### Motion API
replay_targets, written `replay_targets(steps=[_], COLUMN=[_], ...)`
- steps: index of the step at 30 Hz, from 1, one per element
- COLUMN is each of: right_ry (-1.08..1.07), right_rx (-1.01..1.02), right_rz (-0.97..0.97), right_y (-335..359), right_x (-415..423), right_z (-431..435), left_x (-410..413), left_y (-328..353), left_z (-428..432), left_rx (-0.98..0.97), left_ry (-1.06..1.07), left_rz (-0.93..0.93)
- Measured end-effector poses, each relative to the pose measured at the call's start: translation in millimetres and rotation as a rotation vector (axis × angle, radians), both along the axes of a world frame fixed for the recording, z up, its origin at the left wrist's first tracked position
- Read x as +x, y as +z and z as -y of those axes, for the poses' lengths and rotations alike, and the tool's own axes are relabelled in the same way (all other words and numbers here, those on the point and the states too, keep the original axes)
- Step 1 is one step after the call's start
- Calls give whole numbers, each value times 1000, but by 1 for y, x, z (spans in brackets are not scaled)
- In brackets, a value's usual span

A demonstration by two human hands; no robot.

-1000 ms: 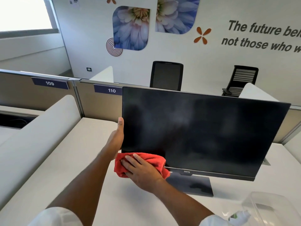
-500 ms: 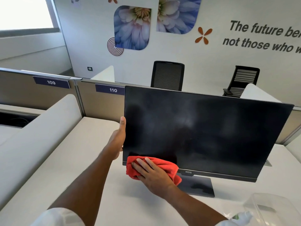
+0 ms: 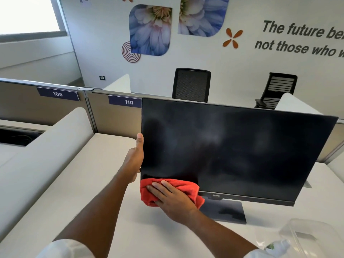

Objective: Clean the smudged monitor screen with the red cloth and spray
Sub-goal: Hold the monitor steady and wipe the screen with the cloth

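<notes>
Wiping seems barely begun: left hand (image 3: pixel 135 159) grips the monitor (image 3: pixel 242 146) edge, right hand (image 3: pixel 173 199) presses the red cloth (image 3: pixel 186 186) flat-fingered at its lower-left corner, haze covering the rest.

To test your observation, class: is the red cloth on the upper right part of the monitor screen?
No, the right hand presses the red cloth against the monitor's lower left corner.

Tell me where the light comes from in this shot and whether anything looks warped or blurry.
Head view: daylight floods in from the blown-out window at top left; the monitor screen shows hazy pale patches, no hard glare; the wide-angle lens makes the monitor and the partitions slant; the spray bottle at the bottom right is blurred.
</notes>
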State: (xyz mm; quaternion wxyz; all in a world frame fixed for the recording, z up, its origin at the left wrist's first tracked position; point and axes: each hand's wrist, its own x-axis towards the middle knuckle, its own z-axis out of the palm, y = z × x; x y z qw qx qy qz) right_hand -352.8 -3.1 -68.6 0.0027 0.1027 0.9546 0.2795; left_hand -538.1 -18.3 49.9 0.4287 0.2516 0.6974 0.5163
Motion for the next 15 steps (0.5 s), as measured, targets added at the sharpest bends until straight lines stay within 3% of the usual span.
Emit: replay_targets(steps=[8, 15], right_ry=[-18, -91], right_rx=[-2, -18], right_rz=[-2, -23], right_y=[-4, -8], right_x=[61, 47], right_z=[-14, -9], left_x=[2, 6], left_y=[2, 6], left_z=[-1, 0], left_rx=[-30, -28], left_ry=[41, 42], left_rz=[6, 19])
